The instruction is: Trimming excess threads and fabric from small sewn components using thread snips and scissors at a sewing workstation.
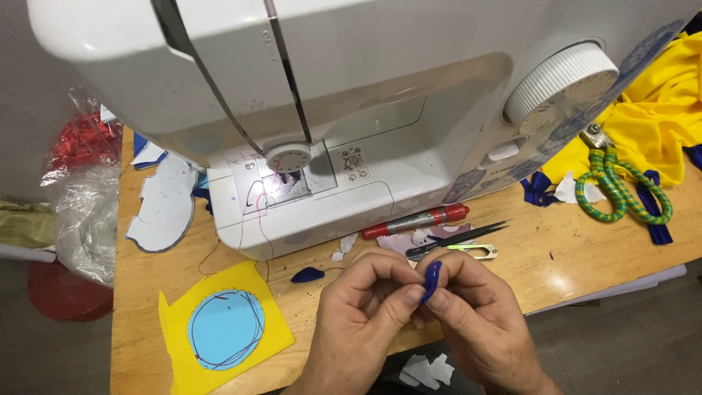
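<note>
Your left hand (362, 303) and right hand (475, 311) meet over the near edge of the worktop (146, 292), both grips pressed together on one small dark-blue fabric piece (432, 280) — pinched upright between thumbs and forefingers. The step in hand appears to be shaping or turning this piece by finger. A second blue piece (307, 275) lies just left of the grip, on the worktop. Beyond the grip lie tweezers (468, 235), a thread snipper (475, 251) and a red marker (415, 221); behind them stands the white sewing machine (351, 110). Far left of the grip: a yellow patch with a light-blue circle (225, 328). Any further handling calls for small, steady finger pressure — the piece is limp.
</note>
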